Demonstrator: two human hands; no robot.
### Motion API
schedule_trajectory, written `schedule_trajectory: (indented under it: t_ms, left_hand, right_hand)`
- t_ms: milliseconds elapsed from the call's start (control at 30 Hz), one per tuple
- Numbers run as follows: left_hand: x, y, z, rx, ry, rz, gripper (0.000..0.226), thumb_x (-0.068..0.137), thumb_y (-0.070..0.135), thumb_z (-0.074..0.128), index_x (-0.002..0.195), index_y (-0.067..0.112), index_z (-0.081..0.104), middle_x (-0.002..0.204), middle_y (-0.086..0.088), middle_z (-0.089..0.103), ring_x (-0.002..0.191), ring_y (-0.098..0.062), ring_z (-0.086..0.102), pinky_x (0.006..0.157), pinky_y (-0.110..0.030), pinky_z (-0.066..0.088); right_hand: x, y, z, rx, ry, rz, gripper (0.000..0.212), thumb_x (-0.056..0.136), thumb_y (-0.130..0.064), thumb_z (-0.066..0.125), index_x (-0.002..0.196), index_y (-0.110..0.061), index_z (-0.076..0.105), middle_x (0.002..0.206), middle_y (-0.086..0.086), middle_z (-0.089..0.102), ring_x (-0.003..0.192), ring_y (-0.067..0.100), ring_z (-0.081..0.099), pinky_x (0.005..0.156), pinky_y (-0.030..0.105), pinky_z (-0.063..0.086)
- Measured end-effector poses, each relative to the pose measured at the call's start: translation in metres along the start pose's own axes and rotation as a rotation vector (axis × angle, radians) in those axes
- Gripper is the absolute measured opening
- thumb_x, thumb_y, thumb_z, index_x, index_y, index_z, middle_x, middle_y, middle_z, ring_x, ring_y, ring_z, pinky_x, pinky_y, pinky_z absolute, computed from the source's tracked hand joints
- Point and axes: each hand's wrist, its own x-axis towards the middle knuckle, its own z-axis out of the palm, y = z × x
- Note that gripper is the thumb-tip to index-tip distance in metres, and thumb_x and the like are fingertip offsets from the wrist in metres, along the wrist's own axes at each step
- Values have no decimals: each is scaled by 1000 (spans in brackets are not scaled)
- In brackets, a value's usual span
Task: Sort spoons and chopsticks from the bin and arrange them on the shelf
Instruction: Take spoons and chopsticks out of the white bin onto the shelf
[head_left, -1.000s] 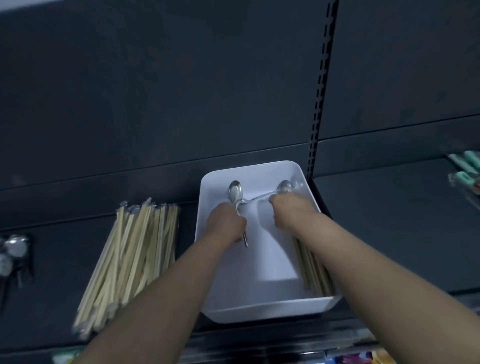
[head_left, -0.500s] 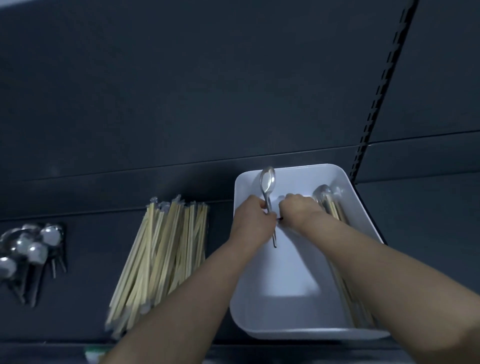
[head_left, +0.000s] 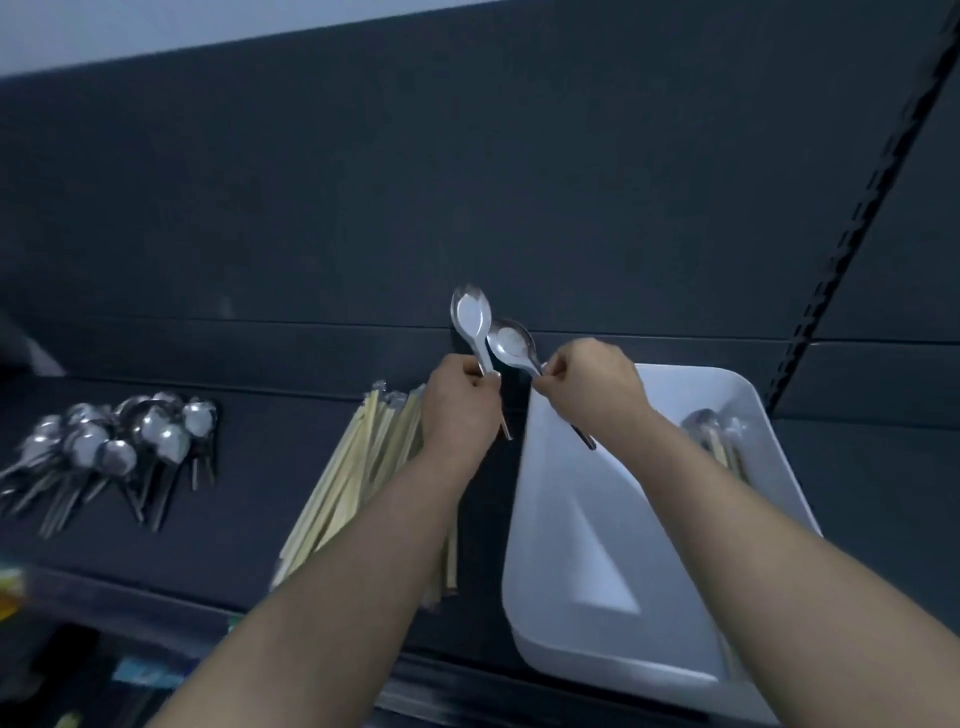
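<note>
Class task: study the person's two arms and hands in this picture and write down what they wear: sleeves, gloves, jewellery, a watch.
The left hand and right hand are bare: no gloves, no ring showing. The left forearm and right forearm are uncovered to the frame's edge, with no sleeve, watch or bracelet in view.

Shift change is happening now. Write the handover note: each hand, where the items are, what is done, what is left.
Left hand grips one spoon by its handle, raised above the shelf.
Right hand pinches a second spoon, its bowl beside the first one's.
Done: a spoon pile lies at the shelf's left, with a chopstick pile next to the white bin.
Left: probably add both held spoons to the spoon pile, then sort the mixed cutlery along the bin's right wall.
</note>
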Motion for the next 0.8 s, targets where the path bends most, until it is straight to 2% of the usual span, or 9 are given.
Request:
schedule_trajectory:
  t_ms: [133,200,267,333,433,500,567,700,800]
  left_hand:
    - [18,-39,-72,36,121,-71,6,92,18,57,98,19,59,88,4,65,90,-25,66,86,-46,54]
    - [31,-66,-113,98,173,-125,14,91,20,56,102,14,63,96,-1,68,94,-26,65,86,-43,53]
    - [44,-97,-153,162,182,-178,19,90,20,57,103,9,65,98,-7,69,94,-28,65,84,-40,53]
    - [56,-128,-193,197,163,-214,14,90,18,56,91,7,64,86,-9,67,87,-29,64,74,-36,51]
    - [77,-168,-255,259,149,-242,20,88,16,52,71,8,56,67,-4,58,72,-30,60,58,-30,42]
    - [93,-188,-296,319,161,-266,16,90,17,51,78,8,57,73,-4,58,73,-25,56,60,-29,38]
    - [110,-205,-334,379,170,-274,13,91,17,51,91,7,60,84,-7,62,81,-28,58,64,-29,37]
    - [136,-237,-385,440,126,-298,31,94,18,50,122,7,57,108,-16,66,98,-36,61,73,-32,43]
    - [150,-254,-406,486,119,-280,35,95,18,48,129,11,51,110,-16,66,99,-35,61,78,-36,49]
  right_hand:
    - [-8,-59,38,41,-63,-74,16,85,-24,61,78,-12,69,81,6,69,78,25,61,64,28,48]
    - [-12,-95,62,43,-124,-114,17,86,-20,58,78,-10,69,78,8,68,71,24,60,57,26,43]
    - [-13,-134,90,43,-183,-138,16,86,-18,55,84,-12,69,82,6,67,75,25,62,59,27,45]
    - [-13,-173,122,24,-227,-151,17,85,-12,54,91,-15,70,89,5,68,81,24,62,64,27,47]
    - [-11,-233,177,-1,-297,-141,16,81,-11,54,84,-16,69,85,2,67,83,24,62,61,25,41]
    - [-10,-270,212,-4,-338,-124,14,80,-15,55,83,-17,68,83,-1,67,82,24,62,63,25,42]
    - [-7,-304,242,6,-364,-115,15,80,-16,55,85,-20,68,88,-2,67,85,23,61,67,25,42]
    - [2,-352,287,34,-392,-106,14,81,-12,51,84,-19,63,86,1,65,81,23,62,64,24,42]
    - [9,-375,312,73,-372,-94,20,86,-17,54,102,-18,65,100,3,67,91,24,62,71,25,47]
